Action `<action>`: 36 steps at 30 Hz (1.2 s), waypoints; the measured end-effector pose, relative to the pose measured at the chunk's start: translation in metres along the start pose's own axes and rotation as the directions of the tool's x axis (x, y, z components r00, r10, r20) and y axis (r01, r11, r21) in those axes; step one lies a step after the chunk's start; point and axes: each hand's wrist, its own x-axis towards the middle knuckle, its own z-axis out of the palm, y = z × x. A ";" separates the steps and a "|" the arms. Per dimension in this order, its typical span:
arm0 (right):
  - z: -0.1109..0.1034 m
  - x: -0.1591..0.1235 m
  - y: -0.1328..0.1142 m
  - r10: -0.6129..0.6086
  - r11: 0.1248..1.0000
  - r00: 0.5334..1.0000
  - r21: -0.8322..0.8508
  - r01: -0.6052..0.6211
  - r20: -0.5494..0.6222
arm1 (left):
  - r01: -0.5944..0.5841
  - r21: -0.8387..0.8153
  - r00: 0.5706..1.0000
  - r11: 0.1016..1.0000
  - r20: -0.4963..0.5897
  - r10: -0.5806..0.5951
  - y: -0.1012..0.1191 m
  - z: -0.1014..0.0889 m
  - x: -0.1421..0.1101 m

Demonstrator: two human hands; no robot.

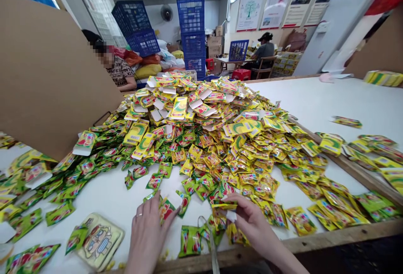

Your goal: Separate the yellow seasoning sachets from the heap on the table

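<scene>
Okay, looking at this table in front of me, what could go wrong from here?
The boxes are heaped loosely on top of sachets, so some might slide down towards the left hand and right hand. Green sachets and yellow sachets meet in the middle, so they could get mixed up. Those near the wooden edge might get brushed off.

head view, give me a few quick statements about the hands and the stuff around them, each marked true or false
1. The left hand wears a ring. True.
2. The cartoon-printed case lies beyond the right hand. False: the case lies left of the left hand.
3. The right hand holds a yellow package. True.
4. Every packet is yellow. False: green packets lie there too.
5. Blue crates are stacked in the background. True.
</scene>
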 end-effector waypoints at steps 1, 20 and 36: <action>-0.004 0.000 0.001 -0.035 0.997 0.999 -0.069 0.033 -0.034 | 0.017 0.103 0.998 0.994 0.053 -0.022 -0.007 -0.002 0.004; -0.001 -0.005 -0.070 -0.167 0.909 0.892 -0.284 0.304 0.420 | 0.347 -0.825 0.796 0.447 0.511 0.326 0.073 -0.001 -0.033; -0.005 -0.037 -0.045 -0.143 0.910 0.841 -0.264 0.318 0.521 | 0.228 -0.766 0.775 0.601 0.516 0.364 0.067 0.019 -0.049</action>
